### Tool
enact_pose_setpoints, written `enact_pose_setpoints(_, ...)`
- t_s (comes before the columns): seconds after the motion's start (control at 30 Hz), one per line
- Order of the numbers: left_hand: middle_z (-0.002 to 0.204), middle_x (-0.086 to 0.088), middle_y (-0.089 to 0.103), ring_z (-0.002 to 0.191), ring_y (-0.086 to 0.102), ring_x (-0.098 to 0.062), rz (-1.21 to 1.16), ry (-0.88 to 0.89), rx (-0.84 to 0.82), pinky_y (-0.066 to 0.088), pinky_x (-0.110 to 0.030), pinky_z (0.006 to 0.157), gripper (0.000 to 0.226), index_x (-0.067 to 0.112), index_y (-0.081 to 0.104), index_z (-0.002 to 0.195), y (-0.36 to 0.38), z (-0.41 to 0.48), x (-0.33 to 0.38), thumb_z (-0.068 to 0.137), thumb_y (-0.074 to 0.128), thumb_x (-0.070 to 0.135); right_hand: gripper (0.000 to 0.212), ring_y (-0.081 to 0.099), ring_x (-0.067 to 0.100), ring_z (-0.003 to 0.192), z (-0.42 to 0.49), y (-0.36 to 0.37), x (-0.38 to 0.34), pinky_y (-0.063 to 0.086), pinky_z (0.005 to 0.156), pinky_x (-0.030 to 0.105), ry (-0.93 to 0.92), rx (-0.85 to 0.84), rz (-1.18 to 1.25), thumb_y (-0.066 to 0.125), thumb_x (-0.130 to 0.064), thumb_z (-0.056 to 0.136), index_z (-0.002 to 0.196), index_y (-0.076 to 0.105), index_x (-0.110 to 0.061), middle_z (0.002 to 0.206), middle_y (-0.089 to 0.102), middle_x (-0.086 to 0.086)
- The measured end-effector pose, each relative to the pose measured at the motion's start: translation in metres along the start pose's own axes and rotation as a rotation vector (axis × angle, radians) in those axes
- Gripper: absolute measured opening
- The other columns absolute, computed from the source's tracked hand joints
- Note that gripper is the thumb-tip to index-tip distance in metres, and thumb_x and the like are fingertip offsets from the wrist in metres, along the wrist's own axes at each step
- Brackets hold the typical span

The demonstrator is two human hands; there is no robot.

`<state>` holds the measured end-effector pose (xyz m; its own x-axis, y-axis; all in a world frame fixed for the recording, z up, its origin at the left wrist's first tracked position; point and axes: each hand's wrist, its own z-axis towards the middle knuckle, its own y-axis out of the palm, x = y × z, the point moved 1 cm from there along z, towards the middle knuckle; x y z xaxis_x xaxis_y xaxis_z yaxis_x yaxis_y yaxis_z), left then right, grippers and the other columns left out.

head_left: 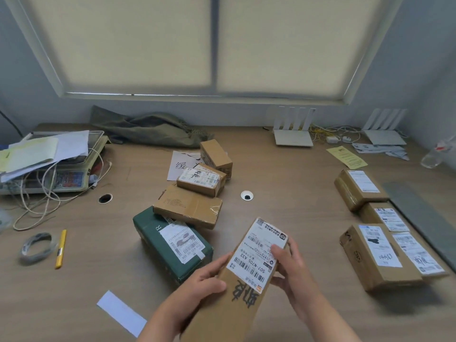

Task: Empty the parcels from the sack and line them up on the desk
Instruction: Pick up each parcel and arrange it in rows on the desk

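Over desk (pixel 296 218), left hand (pixel 204 280) and right hand (pixel 291 270), fingers (pixel 219 264) around long parcel (pixel 246 282)

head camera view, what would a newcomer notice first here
A long cardboard parcel with a white shipping label, gripped by the left hand and right hand at bottom centre, draws the eye first. Behind it a dark green box lies at the near end of a heap of brown parcels; a row of labelled parcels lines the right side.
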<state>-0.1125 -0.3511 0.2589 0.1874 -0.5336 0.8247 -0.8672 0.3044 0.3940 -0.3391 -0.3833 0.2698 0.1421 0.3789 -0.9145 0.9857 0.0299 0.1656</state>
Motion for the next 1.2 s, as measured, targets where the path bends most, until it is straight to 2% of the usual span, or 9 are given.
enact_pose_setpoints(0.13, 0.142, -0.006, 0.061, 0.127, 0.060, -0.033, 0.091, -0.102, -0.088, 0.045, -0.048, 0.110, 0.082, 0.034, 0.047, 0.145, -0.001, 0.004, 0.000, 0.070, 0.075, 0.019, 0.031, 0.073, 0.022, 0.087, 0.004, -0.029, -0.008, 0.057, 0.070, 0.039, -0.016, 0.100, -0.040, 0.068, -0.036, 0.087, 0.115, 0.065, -0.022, 0.110, 0.075, 0.013)
enact_pose_setpoints(0.23, 0.134, -0.008, 0.065, 0.118, 0.064, -0.028, 0.127, -0.128, -0.003, 0.047, -0.050, 0.109, 0.065, 0.039, 0.066, 0.126, -0.002, 0.017, -0.003, 0.064, 0.080, 0.024, 0.039, 0.070, 0.025, 0.090, 0.013, -0.064, -0.011, 0.058, 0.068, 0.039, 0.004, 0.241, 0.031, 0.070, -0.038, 0.084, 0.115, 0.061, -0.017, 0.107, 0.074, 0.013)
enact_pose_setpoints(0.4, 0.124, -0.021, 0.065, 0.098, 0.067, -0.028, -0.080, 0.085, 0.516, 0.054, -0.046, 0.087, 0.085, 0.023, 0.066, 0.119, 0.031, 0.068, 0.000, 0.040, 0.094, 0.041, 0.042, 0.066, 0.028, 0.093, 0.022, -0.122, -0.014, 0.061, 0.079, 0.052, 0.052, 0.299, 0.189, 0.063, -0.027, 0.094, 0.126, 0.055, -0.001, 0.116, 0.065, 0.029)
enact_pose_setpoints(0.53, 0.116, -0.008, 0.062, 0.100, 0.061, -0.022, -0.305, 0.305, 0.854, 0.049, -0.046, 0.095, 0.070, 0.019, 0.046, 0.133, 0.087, 0.120, 0.009, 0.074, 0.083, 0.029, 0.048, 0.064, 0.026, 0.087, 0.018, -0.168, -0.023, 0.058, 0.087, 0.046, 0.093, 0.196, 0.281, 0.060, -0.022, 0.095, 0.140, 0.044, -0.019, 0.122, 0.065, 0.022)
enact_pose_setpoints(0.67, 0.105, -0.004, 0.058, 0.085, 0.052, -0.015, -0.427, 0.398, 1.033, 0.042, -0.037, 0.077, 0.038, 0.023, 0.051, 0.119, 0.133, 0.172, 0.016, 0.088, 0.072, 0.017, 0.063, 0.063, 0.027, 0.105, 0.017, -0.217, -0.034, 0.054, 0.096, 0.050, 0.090, 0.040, 0.238, 0.066, -0.022, 0.090, 0.144, 0.041, -0.043, 0.131, 0.068, 0.006)
enact_pose_setpoints(0.83, 0.121, -0.002, 0.054, 0.103, 0.057, -0.016, -0.398, 0.518, 1.078, 0.049, -0.032, 0.086, 0.064, 0.025, 0.029, 0.127, 0.192, 0.225, 0.020, 0.085, 0.076, 0.013, 0.077, 0.064, 0.030, 0.103, 0.023, -0.257, -0.047, 0.056, 0.091, 0.050, 0.131, 0.014, 0.258, 0.077, -0.035, 0.061, 0.133, 0.051, -0.036, 0.128, 0.069, 0.009)
enact_pose_setpoints(1.0, 0.163, -0.001, 0.018, 0.137, 0.045, -0.019, -0.254, 0.491, 0.990, 0.041, -0.041, 0.112, 0.103, 0.037, 0.006, 0.151, 0.235, 0.260, 0.027, 0.083, 0.079, 0.013, 0.081, 0.067, 0.029, 0.114, 0.038, -0.290, -0.056, 0.051, 0.098, 0.050, 0.148, 0.034, 0.283, 0.082, -0.038, 0.063, 0.135, 0.049, -0.024, 0.124, 0.071, 0.010)
enact_pose_setpoints(1.13, 0.139, 0.004, 0.050, 0.119, 0.061, -0.020, -0.216, 0.468, 0.793, 0.050, -0.048, 0.104, 0.099, 0.045, 0.016, 0.148, 0.268, 0.290, 0.028, 0.080, 0.080, 0.012, 0.063, 0.071, 0.027, 0.101, 0.056, -0.288, -0.067, 0.058, 0.081, 0.042, 0.143, 0.020, 0.296, 0.079, -0.023, 0.080, 0.133, 0.047, -0.009, 0.115, 0.074, 0.015)
enact_pose_setpoints(1.2, 0.129, 0.001, 0.059, 0.115, 0.065, -0.021, -0.207, 0.424, 0.695, 0.054, -0.050, 0.100, 0.090, 0.042, 0.026, 0.147, 0.279, 0.306, 0.027, 0.080, 0.079, 0.013, 0.051, 0.072, 0.027, 0.100, 0.069, -0.287, -0.075, 0.060, 0.085, 0.044, 0.144, 0.046, 0.281, 0.073, -0.020, 0.087, 0.131, 0.050, -0.008, 0.112, 0.075, 0.015)
